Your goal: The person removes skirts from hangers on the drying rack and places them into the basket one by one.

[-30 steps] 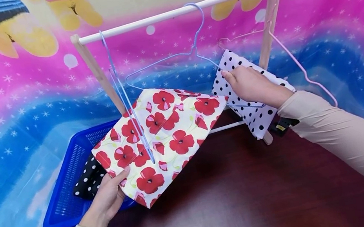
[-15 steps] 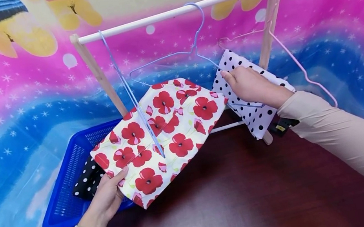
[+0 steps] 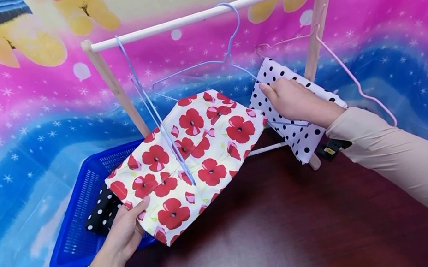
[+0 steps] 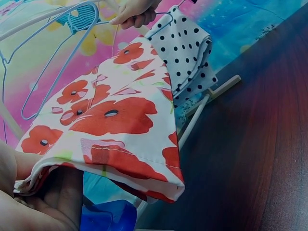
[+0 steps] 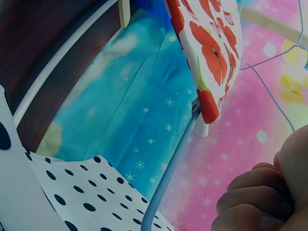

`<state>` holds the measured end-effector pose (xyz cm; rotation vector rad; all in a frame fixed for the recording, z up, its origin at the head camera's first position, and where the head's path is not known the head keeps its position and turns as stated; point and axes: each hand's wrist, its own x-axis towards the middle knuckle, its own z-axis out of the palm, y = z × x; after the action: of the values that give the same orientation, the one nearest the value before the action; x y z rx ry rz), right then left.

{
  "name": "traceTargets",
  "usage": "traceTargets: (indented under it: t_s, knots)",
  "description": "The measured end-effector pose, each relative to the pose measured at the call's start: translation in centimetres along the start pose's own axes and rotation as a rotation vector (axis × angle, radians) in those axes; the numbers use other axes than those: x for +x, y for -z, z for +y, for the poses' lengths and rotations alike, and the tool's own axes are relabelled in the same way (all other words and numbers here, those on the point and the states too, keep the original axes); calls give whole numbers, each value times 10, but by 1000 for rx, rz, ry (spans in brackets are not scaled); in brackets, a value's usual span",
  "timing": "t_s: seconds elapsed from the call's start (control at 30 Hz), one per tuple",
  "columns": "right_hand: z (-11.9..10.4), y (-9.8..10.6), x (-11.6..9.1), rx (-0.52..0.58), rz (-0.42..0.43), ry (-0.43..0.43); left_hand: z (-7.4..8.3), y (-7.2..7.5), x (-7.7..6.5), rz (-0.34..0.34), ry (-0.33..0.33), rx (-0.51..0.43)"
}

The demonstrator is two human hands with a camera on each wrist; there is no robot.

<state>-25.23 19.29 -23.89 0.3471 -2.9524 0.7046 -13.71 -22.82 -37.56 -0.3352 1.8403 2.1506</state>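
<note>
My left hand [image 3: 125, 234] holds the lower left corner of a folded white cloth with red poppies [image 3: 211, 171], thumb on top and fingers underneath. The cloth lies over the lower bar of a light blue wire hanger [image 3: 228, 52], whose hook sits on the rack's rail. My right hand [image 3: 297, 99] grips that hanger's right shoulder, fingers curled. In the right wrist view, the hanger's bare blue bar [image 5: 168, 171] runs into the poppy cloth [image 5: 214, 53]. A second blue hanger [image 3: 131, 67] hangs nearly edge-on in front of the cloth's left part.
Behind my right hand, a white cloth with black dots [image 3: 271, 73] hangs on a pink hanger [image 3: 348, 70] at the right post of the wooden rack [image 3: 179, 23]. A blue basket [image 3: 66, 264] at left holds a black cloth with white dots [image 3: 102, 212]. The table [image 3: 295, 223] is dark brown.
The poppy cloth has shifted along the hanger, its upper edge now higher and flatter. The second hanger's lower end has swung right. My left hand moved slightly left; the right hand stayed still.
</note>
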Motion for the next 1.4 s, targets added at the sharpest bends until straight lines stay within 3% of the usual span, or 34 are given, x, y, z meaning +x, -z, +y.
traceTargets:
  t_s: [0.33,0.57,0.9,1.4]
  knots:
    - [1,0,0,-5,14,32,0,1,-1,1,0,0]
    - [1,0,0,-6,23,40,-2,5,-2,-29,54,-1]
    - [1,-1,0,-3,20,31,4,7,-4,-16,63,19]
    - [1,-4,3,6,21,59,15,10,-5,-69,31,1]
